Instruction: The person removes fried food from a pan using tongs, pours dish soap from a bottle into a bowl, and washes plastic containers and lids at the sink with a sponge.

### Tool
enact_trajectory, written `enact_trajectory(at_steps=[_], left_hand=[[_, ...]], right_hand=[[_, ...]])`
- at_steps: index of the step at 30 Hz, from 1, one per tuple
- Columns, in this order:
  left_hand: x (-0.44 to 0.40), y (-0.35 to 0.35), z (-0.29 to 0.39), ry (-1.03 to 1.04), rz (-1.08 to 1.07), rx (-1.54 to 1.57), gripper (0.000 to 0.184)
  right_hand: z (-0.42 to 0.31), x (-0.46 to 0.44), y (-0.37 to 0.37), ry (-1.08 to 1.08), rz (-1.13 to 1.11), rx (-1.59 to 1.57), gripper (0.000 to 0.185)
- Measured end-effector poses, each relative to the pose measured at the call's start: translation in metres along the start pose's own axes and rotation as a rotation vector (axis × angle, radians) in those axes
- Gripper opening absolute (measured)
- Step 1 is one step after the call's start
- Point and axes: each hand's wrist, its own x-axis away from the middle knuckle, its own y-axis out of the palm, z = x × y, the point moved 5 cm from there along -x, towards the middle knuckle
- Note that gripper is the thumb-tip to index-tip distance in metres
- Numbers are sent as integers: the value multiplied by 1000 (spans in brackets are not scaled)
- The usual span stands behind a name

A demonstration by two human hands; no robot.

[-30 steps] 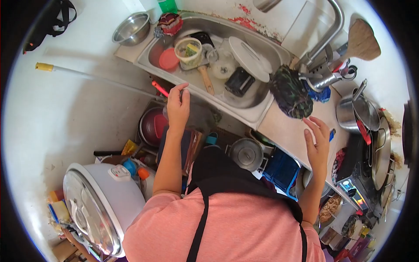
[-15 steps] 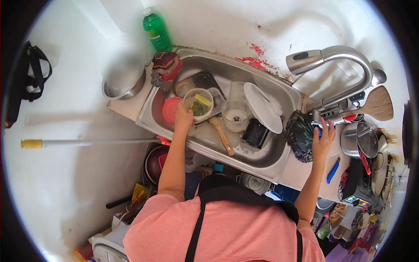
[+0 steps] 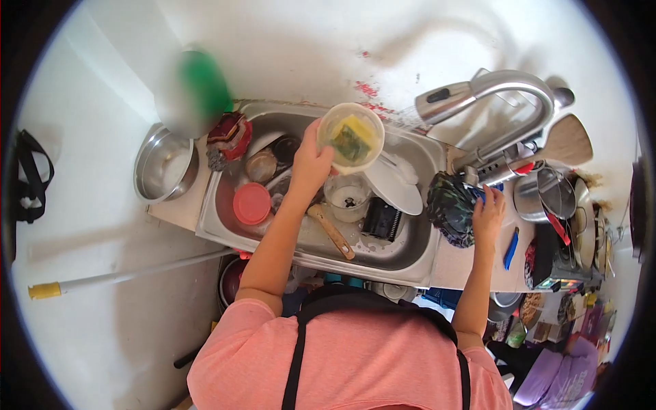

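Note:
My left hand grips a round plastic tub by its side, raised over the sink. Inside the tub lies a yellow and green sponge. Beside the base of the faucet, my right hand has its fingers bent near a dark patterned bag; whether they hold anything is hidden. Below the tub, the sink holds a clear container, a white lid, a black slotted piece, a wooden handle and a red lid.
A steel bowl sits left of the sink, near a red cloth-like bundle and a blurred green bottle. At the right are a blue-handled tool, a wooden spatula and a steel pot.
My left hand has lifted the tub with the sponge up and to the right. My right hand, earlier apart from the faucet, is now beside its base. The view has shifted.

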Motion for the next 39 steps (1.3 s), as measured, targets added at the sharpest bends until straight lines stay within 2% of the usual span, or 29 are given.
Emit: enact_trajectory(at_steps=[2, 6, 10, 13, 15, 16, 17, 20, 23, 24, 26, 28, 29, 32, 36, 38, 39], left_hand=[[-16, 28, -2, -61, -68, 109, 55], [-33, 75, -7, -169, -240, 139, 55], [-45, 99, -11, -101, -223, -136, 51], [-53, 112, -1, -67, -265, -287, 45], [-50, 121, 10, -118, -368, -364, 42], [-51, 124, 13, -18, -374, -410, 41], [-53, 126, 12, 81, -378, -457, 41], [-62, 127, 2, 270, -382, -486, 39], [-53, 119, 23, 417, -289, -594, 38], [-48, 116, 34, 468, -242, -653, 37], [-44, 116, 39, 446, -205, -746, 37], [-38, 115, 42, 432, -159, -765, 35], [-35, 113, 44, 433, -129, -738, 34], [-43, 103, 38, 325, -63, -640, 31], [-54, 77, 31, 139, 70, -468, 26], [-45, 67, 29, 376, 341, -678, 29], [-41, 64, 22, 495, 480, -781, 31]], right_hand=[[-4, 5, -3, 23, -5, -29, 42], [-1, 5, -4, 30, 0, -98, 41], [-12, 1, -16, -27, 104, 13, 41], [-64, -23, -43, -179, 201, -346, 39], [-115, -38, -56, -366, 38, -528, 35], [-134, -42, -49, -506, -45, -536, 36], [-152, -46, -42, -668, -116, -497, 41], [-182, -60, 3, -881, -385, -169, 53], [-193, -69, 46, -855, -577, -33, 61], [-200, -74, 52, -764, -759, -86, 60], [-212, -75, 59, -563, -1116, -187, 59], [-210, -72, 91, -324, -1207, -771, 56], [-213, -72, 90, -187, -1227, -1061, 55], [-222, -76, 88, 146, -1137, -1523, 51], [-223, -85, 70, 162, -925, -1547, 47], [-219, -93, 76, 128, -894, -1624, 44], [-219, -97, 71, 189, -917, -1614, 42]])
